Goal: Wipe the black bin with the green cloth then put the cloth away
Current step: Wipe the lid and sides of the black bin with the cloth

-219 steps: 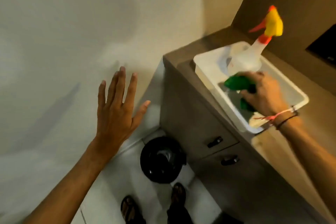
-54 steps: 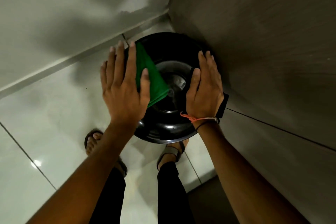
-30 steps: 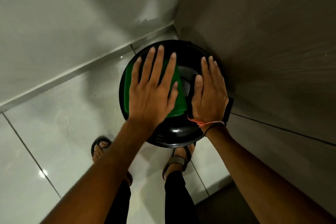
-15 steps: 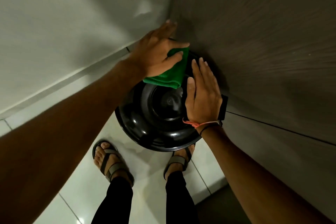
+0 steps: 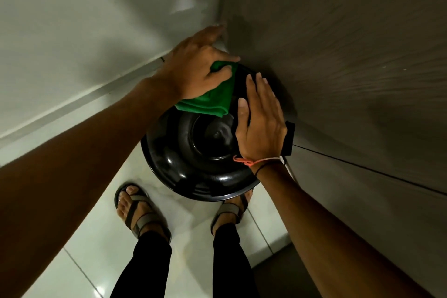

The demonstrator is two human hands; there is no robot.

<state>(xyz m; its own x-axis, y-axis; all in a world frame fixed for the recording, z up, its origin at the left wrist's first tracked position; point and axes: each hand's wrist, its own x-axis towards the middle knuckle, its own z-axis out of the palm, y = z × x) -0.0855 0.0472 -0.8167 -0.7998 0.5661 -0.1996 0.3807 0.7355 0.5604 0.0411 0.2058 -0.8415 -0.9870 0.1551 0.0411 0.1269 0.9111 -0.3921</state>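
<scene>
A round, glossy black bin stands on the floor in the corner between wall and cabinet. I look straight down on its domed lid. My left hand presses a folded green cloth against the far edge of the lid, fingers curled around the cloth. My right hand lies flat on the lid's right side, fingers together, holding nothing. The bin's body is hidden under the lid.
A grey cabinet side rises right beside the bin. The pale wall closes the far left. Glossy white floor tiles spread below, and my two sandalled feet stand just in front of the bin.
My left hand slid the cloth from the lid's middle to its far edge and now bunches it slightly more. My right hand stayed flat on the lid's right side.
</scene>
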